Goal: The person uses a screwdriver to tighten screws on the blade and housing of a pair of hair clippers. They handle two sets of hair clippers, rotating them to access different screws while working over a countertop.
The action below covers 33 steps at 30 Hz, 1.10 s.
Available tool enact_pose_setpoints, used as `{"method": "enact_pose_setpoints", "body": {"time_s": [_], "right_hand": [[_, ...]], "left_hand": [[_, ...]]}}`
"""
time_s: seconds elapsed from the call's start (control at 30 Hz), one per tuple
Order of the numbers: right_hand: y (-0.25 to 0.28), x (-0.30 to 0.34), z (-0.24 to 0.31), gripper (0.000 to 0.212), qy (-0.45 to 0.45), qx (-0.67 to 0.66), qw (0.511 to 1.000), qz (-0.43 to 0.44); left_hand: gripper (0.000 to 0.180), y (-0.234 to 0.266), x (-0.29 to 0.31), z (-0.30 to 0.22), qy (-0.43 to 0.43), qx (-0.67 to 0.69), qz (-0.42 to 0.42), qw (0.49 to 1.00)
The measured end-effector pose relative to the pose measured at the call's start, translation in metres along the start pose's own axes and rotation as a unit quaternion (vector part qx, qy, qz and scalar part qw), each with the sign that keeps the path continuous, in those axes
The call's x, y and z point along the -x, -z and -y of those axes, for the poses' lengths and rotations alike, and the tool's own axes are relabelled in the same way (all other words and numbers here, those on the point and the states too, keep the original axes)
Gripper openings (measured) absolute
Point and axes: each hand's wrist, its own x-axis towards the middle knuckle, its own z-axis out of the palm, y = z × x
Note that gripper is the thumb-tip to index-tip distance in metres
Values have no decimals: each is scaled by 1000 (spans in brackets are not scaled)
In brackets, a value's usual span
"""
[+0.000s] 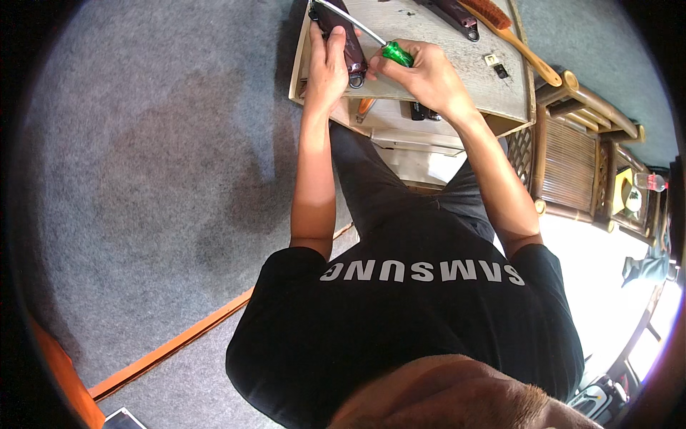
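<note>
My left hand (328, 68) is wrapped around a dark maroon hair clipper (351, 51) at the near left part of the small table. A hanging loop shows at the clipper's near end. In my right hand (432, 75) is a screwdriver (397, 53) with a clear green handle. Its metal shaft slants up and left across the clipper toward the far end. The tip lies at the picture's top edge, and I cannot tell whether it sits in a screw.
A second dark clipper (454, 16) and a wooden-handled brush (525, 53) lie on the table (429, 25). Small black and white parts (496, 66) are near its right side. Several items sit on the shelf below. A bamboo chair (572, 161) stands to the right.
</note>
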Motion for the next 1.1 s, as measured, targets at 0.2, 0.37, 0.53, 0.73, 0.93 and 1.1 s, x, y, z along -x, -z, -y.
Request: {"method": "enact_pose_setpoints", "body": {"time_s": [0.2,0.37,0.53,0.73,0.93,1.1], "right_hand": [[-5,0,1,26,-5,49,999,-21],[-10,1,3,31,-7,119,991,-59],[-15,2,1,36,38,152,983,-99],[-16,4,4,35,42,135,985,-94],[-14,5,4,37,16,145,986,-79],[-14,7,12,36,10,164,984,-67]], "left_hand": [[38,8,-8,22,-11,-32,11,999],[31,3,-5,15,-8,24,26,999],[30,3,-4,14,-13,12,20,1000],[30,4,-4,15,-21,1,23,1000],[32,4,-4,16,-7,30,19,999],[36,3,-3,15,-22,-5,20,1000]]}}
